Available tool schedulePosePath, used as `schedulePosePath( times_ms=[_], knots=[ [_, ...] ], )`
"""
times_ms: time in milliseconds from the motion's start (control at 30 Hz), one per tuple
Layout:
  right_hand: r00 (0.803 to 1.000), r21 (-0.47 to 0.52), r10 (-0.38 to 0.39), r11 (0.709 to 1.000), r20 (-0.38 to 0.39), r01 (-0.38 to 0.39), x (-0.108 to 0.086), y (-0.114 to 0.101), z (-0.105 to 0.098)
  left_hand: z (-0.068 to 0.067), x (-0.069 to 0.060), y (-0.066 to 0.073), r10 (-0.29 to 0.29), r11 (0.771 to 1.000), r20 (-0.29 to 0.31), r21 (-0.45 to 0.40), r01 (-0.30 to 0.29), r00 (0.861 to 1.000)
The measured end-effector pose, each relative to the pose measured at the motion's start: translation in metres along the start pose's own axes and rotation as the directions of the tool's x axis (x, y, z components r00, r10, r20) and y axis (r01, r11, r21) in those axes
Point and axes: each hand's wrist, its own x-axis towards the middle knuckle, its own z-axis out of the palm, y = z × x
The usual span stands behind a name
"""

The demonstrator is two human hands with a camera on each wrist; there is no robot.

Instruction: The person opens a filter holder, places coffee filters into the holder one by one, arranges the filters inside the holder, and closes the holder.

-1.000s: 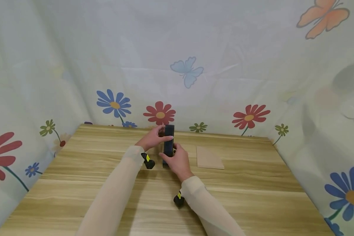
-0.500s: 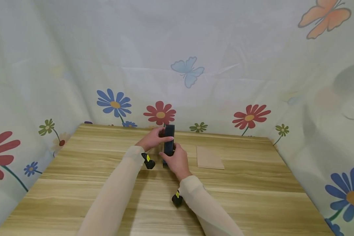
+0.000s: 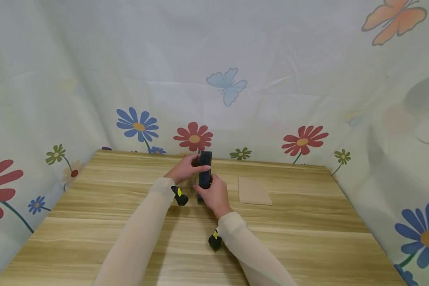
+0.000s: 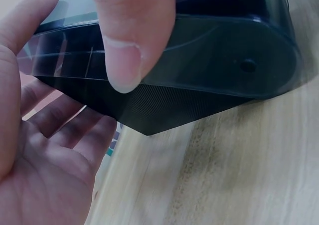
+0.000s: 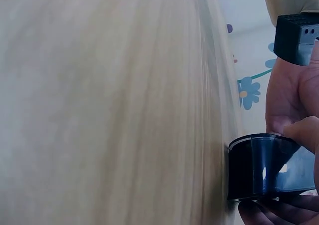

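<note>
A glossy black, narrow case with a rounded end [image 3: 205, 180] stands upright on the table in the middle of the head view. In the left wrist view its dark shiny wall [image 4: 214, 60] has a small hole near one end, with finely ribbed black material below. My left hand [image 3: 185, 169] grips the far part, thumb across the narrow face and fingers behind. My right hand [image 3: 216, 195] holds the near part between thumb and fingers. The near end of the case [image 5: 264, 170] shows in the right wrist view, resting against the tabletop.
A stack of light brown, fan-shaped paper sheets [image 3: 254, 192] lies on the wood-grain table [image 3: 289, 246], right of the hands. A white curtain with printed flowers and butterflies [image 3: 186, 59] surrounds the far side. Small black cameras are strapped to both wrists [image 3: 180, 196].
The right wrist has shifted slightly left between the first frame and now. Both hands keep their hold on the black case, which stays in place.
</note>
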Motion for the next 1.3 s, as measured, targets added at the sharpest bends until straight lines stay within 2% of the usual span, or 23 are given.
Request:
schedulePosePath(
  times_ms=[433, 700, 867, 1100, 1300],
  knots=[
    [0.999, -0.037, -0.002, 0.999, 0.045, 0.004, -0.001, 0.0, -0.007, 0.005, -0.01, 0.008, -0.057, 0.998, -0.087, 0.024, 0.059, 0.995],
    [0.998, -0.062, -0.014, 0.998, 0.065, 0.018, -0.004, -0.002, -0.015, 0.007, -0.019, 0.017, -0.066, 0.997, -0.128, 0.038, 0.071, 0.99],
    [0.995, -0.078, -0.032, 0.996, 0.098, 0.04, -0.008, -0.004, -0.023, 0.009, -0.026, 0.021, -0.044, 0.997, -0.15, 0.054, 0.052, 0.988],
    [0.989, -0.097, -0.042, 0.994, 0.144, 0.056, -0.018, -0.008, -0.039, 0.02, -0.041, 0.03, -0.013, 0.997, -0.184, 0.076, 0.028, 0.983],
    [0.975, -0.104, -0.021, 0.994, 0.221, 0.045, -0.024, -0.011, -0.055, 0.033, -0.061, 0.047, -0.007, 0.997, -0.25, 0.078, 0.027, 0.968]
  ],
)
